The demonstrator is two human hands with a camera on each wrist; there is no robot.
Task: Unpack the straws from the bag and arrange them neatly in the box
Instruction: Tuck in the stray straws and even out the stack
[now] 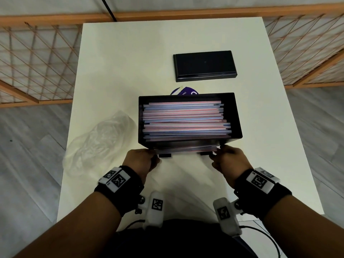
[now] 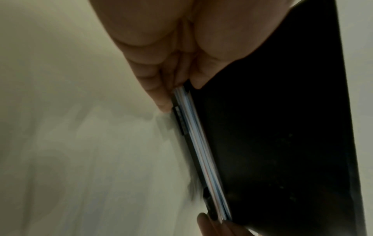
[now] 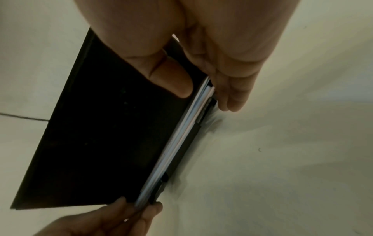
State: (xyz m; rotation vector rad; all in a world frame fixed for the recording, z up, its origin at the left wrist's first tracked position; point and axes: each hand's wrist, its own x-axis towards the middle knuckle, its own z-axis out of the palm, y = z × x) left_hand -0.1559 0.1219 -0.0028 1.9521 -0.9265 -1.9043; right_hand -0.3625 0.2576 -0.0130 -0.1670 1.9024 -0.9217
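Note:
A black open-topped box (image 1: pixel 236 116) sits near the table's front, filled with pink, blue and white straws (image 1: pixel 186 121) lying lengthwise in a stack. My left hand (image 1: pixel 141 161) grips its near left bottom corner and my right hand (image 1: pixel 229 161) grips the near right one. A row of straws shows in the slot along the box's near bottom edge. In the left wrist view, the left hand (image 2: pixel 177 79) pinches that edge of the box (image 2: pixel 272 127) beside the straws (image 2: pixel 199 148). In the right wrist view, the right hand (image 3: pixel 201 63) has its thumb on the box (image 3: pixel 101 135), fingers beneath, straws (image 3: pixel 181 138) between.
The crumpled clear plastic bag (image 1: pixel 98 144) lies left of the box near the table's left edge. A flat black lid (image 1: pixel 204 65) lies at the back right. A purple round item (image 1: pixel 184 91) peeks from behind the box. The white table (image 1: pixel 121 62) has orange lattice screens on both sides.

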